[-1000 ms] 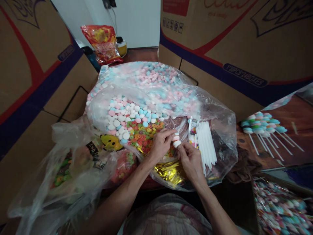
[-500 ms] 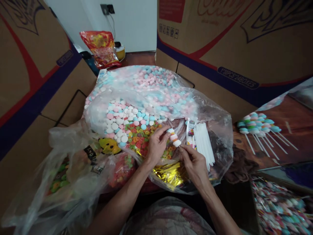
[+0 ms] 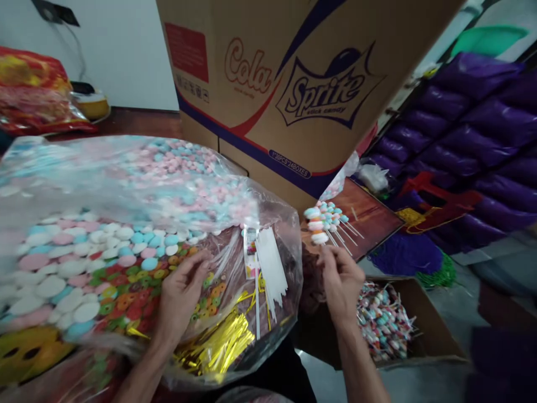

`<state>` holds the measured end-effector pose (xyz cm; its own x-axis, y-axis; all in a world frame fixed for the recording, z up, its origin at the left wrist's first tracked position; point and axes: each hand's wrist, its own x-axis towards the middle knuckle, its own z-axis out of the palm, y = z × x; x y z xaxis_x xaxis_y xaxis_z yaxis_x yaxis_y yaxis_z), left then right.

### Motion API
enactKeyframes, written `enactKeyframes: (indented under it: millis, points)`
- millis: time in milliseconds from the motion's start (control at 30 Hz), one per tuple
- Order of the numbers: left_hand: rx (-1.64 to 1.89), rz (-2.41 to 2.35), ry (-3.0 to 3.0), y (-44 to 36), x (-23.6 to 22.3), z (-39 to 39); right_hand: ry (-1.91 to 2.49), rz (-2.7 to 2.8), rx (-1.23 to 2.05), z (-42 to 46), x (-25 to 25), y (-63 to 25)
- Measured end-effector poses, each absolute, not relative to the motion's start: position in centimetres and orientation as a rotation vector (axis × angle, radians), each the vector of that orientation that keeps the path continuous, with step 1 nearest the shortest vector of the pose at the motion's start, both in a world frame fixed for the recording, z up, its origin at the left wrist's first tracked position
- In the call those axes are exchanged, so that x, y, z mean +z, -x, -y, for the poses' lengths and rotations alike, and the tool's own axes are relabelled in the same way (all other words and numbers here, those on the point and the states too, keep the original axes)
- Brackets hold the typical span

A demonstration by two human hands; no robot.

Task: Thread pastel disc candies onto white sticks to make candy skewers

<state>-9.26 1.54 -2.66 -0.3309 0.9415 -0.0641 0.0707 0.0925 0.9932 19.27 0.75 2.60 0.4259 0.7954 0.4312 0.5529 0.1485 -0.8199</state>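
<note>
My right hand point(image 3: 340, 275) pinches the stick of a candy skewer point(image 3: 316, 225), a stack of white, pink and blue discs, and holds it up to the right of the big plastic bag point(image 3: 138, 184). My left hand point(image 3: 182, 291) rests with fingers curled on the colourful ring candies point(image 3: 138, 294) inside that bag. White sticks point(image 3: 271, 263) and gold twist ties point(image 3: 222, 347) lie in the bag between my hands. Several finished skewers point(image 3: 335, 215) lie on a brown board point(image 3: 369, 215) just beyond the held one.
A large cardboard box point(image 3: 293, 84) printed "Cola" and "Sprite" stands behind. An open carton point(image 3: 423, 330) of wrapped candies point(image 3: 384, 322) sits low right. Purple bags point(image 3: 474, 112) pile up at far right. A red snack bag point(image 3: 33, 89) lies at upper left.
The view has swung to the right. My right hand has carried the candy skewer away from my left hand and rightward toward the finished skewers; my left hand has let go and stays on the bag.
</note>
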Motion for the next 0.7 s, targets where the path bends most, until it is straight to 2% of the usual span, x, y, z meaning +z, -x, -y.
enactKeyframes:
  millis: [133, 367, 533, 700]
  points:
    - [1.320, -1.573, -1.034, 9.5, -3.1, -1.7, 1.763, 1.082, 0.039, -4.6, 0.7, -24.7]
    - [1.315, -1.562, -1.031, 9.9, -3.9, -1.8, 2.129, 1.164, -0.070, -11.2, -0.3, -30.4]
    - [1.319, -1.560, -1.055, 10.0, -3.9, -2.0, 2.263, 1.196, -0.167, -12.6, -0.3, -30.5]
    - [1.360, -1.560, -1.118, 9.2, -3.2, -1.5, 2.196, 1.176, -0.338, -9.5, -0.7, -27.9]
